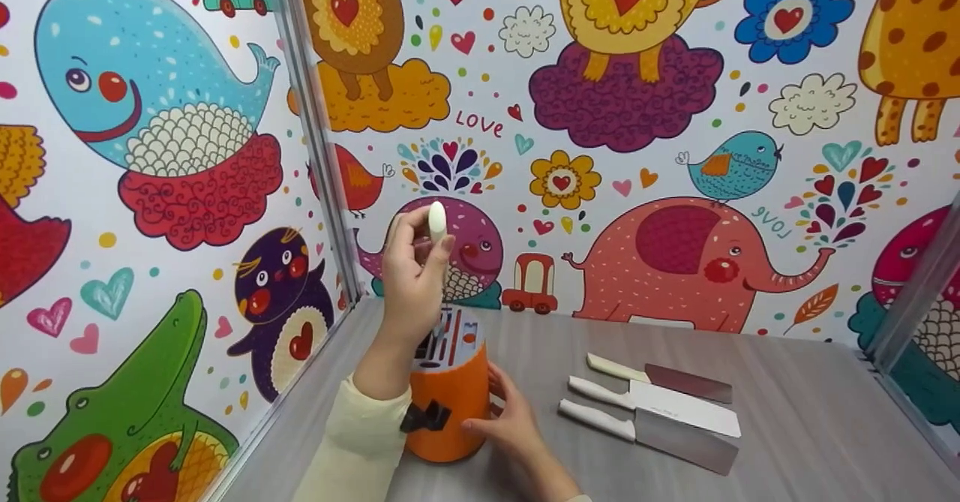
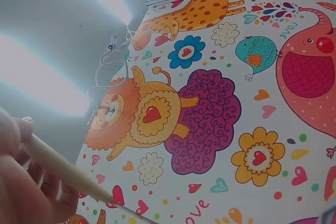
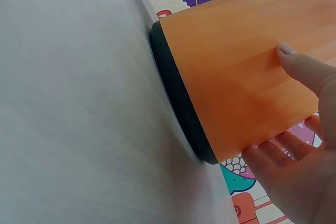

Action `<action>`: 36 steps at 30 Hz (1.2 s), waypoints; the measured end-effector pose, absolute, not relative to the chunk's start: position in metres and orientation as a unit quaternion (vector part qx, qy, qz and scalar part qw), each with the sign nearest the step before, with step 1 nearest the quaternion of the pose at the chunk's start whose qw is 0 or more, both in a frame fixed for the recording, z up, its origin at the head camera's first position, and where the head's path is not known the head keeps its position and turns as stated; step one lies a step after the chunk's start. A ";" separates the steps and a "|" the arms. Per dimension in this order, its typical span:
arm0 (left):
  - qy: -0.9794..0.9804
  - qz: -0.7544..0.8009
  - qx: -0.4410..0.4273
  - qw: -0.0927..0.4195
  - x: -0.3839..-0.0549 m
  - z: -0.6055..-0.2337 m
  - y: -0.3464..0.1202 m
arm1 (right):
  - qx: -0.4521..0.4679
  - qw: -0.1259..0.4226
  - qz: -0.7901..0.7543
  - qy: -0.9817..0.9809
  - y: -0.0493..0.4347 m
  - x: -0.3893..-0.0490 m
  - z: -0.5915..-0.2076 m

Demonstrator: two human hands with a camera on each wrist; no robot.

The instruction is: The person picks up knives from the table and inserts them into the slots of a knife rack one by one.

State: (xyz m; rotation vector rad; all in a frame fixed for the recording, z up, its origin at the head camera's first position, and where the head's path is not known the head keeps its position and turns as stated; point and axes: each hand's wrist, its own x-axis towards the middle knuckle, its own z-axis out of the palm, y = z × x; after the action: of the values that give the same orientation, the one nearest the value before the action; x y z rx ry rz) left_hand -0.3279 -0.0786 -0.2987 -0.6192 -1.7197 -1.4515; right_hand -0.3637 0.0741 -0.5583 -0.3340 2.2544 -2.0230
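Observation:
My left hand (image 1: 411, 266) is raised above the knife block and grips a knife by its cream handle (image 1: 437, 219). In the left wrist view, that handle (image 2: 68, 170) slants down to a thin blade (image 2: 135, 214) that runs out of the frame. The orange knife block (image 1: 450, 397) stands upright, with slots in its pale top (image 1: 465, 337). My right hand (image 1: 517, 423) clasps the block's right side. In the right wrist view, the thumb rests on the orange wall (image 3: 236, 77) with the fingers around the side, above a dark base (image 3: 181, 95).
To the right on the grey table (image 1: 592, 472) lie three knives side by side: a dark-bladed cleaver (image 1: 686, 382), a bright-bladed cleaver (image 1: 684, 410) and a grey-bladed cleaver (image 1: 684, 442). Their handles point left. Cartoon-printed walls (image 1: 495, 164) stand behind and at the left.

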 end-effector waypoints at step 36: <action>-0.723 -0.594 -0.164 0.314 -0.361 -0.371 -0.090 | -0.117 0.036 -0.659 0.742 0.074 -0.361 -0.560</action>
State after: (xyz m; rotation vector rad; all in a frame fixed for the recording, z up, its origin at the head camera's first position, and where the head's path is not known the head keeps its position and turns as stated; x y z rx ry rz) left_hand -0.3606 -0.0896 -0.3714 -0.4319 -1.9042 -1.5643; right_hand -0.3615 0.0736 -0.5604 -0.3603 2.2793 -2.0239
